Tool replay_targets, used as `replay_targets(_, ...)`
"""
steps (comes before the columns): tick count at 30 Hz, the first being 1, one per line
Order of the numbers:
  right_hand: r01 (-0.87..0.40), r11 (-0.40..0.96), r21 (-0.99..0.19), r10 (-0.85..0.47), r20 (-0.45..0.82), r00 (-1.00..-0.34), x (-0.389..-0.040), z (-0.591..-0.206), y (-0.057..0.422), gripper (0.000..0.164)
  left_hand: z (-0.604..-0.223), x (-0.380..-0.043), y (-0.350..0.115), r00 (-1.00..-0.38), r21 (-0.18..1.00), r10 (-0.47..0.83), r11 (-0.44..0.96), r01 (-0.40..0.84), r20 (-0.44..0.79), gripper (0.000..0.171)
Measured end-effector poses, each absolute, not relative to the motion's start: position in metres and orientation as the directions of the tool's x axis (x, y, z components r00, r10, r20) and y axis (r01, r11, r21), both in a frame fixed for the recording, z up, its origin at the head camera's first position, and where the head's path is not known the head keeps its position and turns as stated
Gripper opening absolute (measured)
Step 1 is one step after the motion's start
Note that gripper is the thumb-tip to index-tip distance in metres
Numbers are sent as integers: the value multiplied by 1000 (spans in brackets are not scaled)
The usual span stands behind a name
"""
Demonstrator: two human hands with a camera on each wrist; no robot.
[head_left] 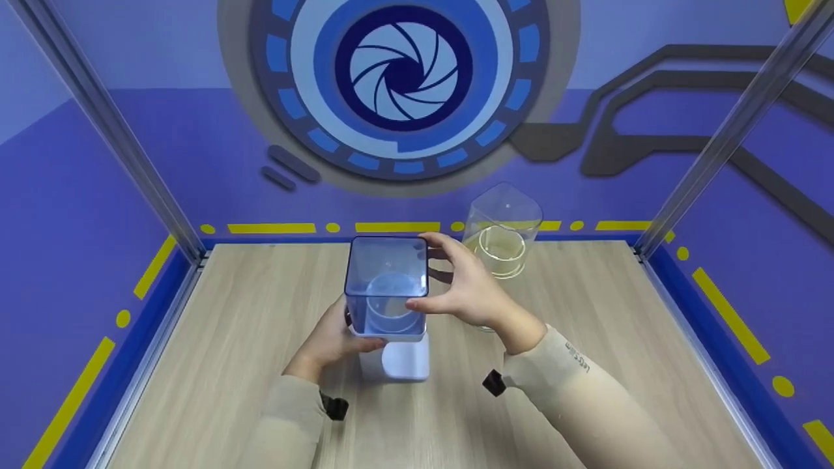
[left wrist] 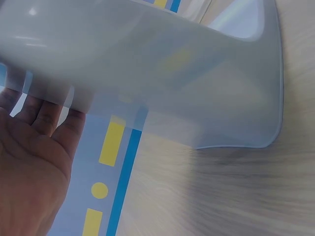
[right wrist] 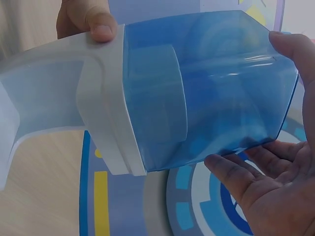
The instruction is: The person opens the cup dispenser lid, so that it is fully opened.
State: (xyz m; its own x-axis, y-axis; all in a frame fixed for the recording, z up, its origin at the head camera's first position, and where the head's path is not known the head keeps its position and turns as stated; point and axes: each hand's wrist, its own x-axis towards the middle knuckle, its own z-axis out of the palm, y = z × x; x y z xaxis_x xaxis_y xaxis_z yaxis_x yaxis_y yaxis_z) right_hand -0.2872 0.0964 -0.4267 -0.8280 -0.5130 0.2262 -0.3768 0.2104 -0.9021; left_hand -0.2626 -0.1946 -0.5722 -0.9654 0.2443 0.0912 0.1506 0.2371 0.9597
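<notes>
A see-through blue square container is joined to a white base, in what looks like a gravity pet feeder. My left hand grips the white part just below the blue walls; its thumb lies on the white rim in the right wrist view. Around the container's upper end my right hand has its thumb on one side and fingers on the other. In the left wrist view, the fingers of my left hand go partly out of sight behind the translucent white base.
Behind my right hand stands a clear container with a pale yellowish ring inside, near the back edge of the wooden table. Printed panels and metal posts enclose the table at the back and sides.
</notes>
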Motion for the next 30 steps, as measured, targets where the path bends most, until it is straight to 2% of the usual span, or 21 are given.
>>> replay_targets(16,-323,200,-925,-489,191,-851,-294,-429,98,104,-576,-266,-195,-957,972,270,173,160,110,123)
replay_targets(23,-307,182,-934,-481,187,-856,-299,-430,96,99,-575,-263,-194,-968,974,244,196,113,64,129)
replay_targets(30,-323,129,-938,-468,229,-854,-302,-425,97,99,-573,-262,-195,-970,980,236,173,101,59,127)
